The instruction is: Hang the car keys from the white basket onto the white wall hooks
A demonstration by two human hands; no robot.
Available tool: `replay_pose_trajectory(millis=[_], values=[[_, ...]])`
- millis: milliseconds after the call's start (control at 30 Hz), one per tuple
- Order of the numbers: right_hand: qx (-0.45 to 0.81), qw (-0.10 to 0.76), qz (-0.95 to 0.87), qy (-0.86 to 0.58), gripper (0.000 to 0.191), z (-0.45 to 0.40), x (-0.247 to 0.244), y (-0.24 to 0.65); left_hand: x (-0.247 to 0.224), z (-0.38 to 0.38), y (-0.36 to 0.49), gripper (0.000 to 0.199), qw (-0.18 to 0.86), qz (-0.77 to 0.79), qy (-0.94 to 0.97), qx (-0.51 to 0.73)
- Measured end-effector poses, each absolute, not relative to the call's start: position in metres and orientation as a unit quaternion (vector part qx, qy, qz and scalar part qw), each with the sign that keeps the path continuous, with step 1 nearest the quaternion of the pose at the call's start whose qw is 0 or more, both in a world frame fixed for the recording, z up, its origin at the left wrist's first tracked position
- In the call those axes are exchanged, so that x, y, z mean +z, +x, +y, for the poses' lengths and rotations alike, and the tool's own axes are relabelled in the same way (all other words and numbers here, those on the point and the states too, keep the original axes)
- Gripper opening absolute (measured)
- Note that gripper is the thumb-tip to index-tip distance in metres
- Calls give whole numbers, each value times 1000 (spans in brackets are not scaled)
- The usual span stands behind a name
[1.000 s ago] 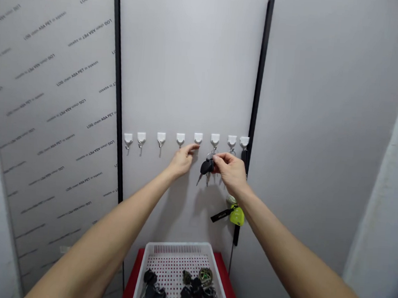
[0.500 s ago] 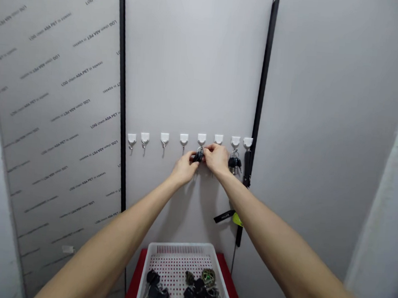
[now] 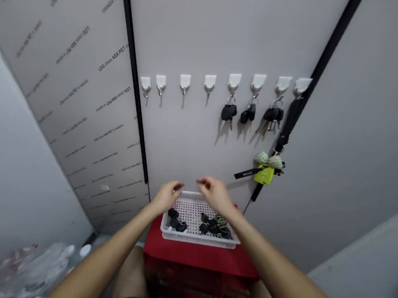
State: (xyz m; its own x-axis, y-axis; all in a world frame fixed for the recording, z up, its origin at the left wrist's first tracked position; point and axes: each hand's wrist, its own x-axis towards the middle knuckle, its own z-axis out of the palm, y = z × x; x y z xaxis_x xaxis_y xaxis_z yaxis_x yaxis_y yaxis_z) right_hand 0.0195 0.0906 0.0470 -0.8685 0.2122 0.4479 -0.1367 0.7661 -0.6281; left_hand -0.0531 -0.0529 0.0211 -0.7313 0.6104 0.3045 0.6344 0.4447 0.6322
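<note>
My left hand (image 3: 166,196) is over the left rim of a white plastic basket (image 3: 198,241), its fingers loosely bent and nothing in them. Above the basket's back edge is my right hand (image 3: 217,197), slightly blurred, with fingers apart and no object in it. Inside the basket lie black-headed keys (image 3: 178,224) on the left and a bigger bunch of keys (image 3: 213,226) on the right. On the wall, a key bunch (image 3: 229,112) hangs from a white hook (image 3: 234,82). Two more bunches, keys (image 3: 248,113) and keys (image 3: 272,115), hang to its right.
Hooks without keys, such as one hook (image 3: 209,83), line the wall's left half. From the rightmost hook (image 3: 302,85) hangs a black strap with a yellow-green key fob (image 3: 264,174). The basket stands on a red-covered stool (image 3: 200,257). Plastic bags (image 3: 34,269) lie lower left.
Both hands have let go of the key bunch, which now hangs on the hook, and have come down to the basket. The view has tilted downward.
</note>
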Motion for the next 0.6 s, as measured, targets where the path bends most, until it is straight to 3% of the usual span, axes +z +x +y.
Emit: replay_pose_trajectory(millis=[100, 267, 467, 600], values=[[303, 123, -945, 15, 22, 65, -4, 15, -14, -71, -50, 25, 8, -869, -342, -358], [221, 14, -975, 22, 22, 51, -31, 8, -38, -76, -47, 27, 41, -852, -373, -364], [233, 16, -972, -24, 29, 49, -37, -3, -45, -74, -47, 27, 54, -842, -355, -403], [246, 26, -968, -49, 24, 46, -41, -14, -45, -74, -47, 27, 57, -842, -348, -407]])
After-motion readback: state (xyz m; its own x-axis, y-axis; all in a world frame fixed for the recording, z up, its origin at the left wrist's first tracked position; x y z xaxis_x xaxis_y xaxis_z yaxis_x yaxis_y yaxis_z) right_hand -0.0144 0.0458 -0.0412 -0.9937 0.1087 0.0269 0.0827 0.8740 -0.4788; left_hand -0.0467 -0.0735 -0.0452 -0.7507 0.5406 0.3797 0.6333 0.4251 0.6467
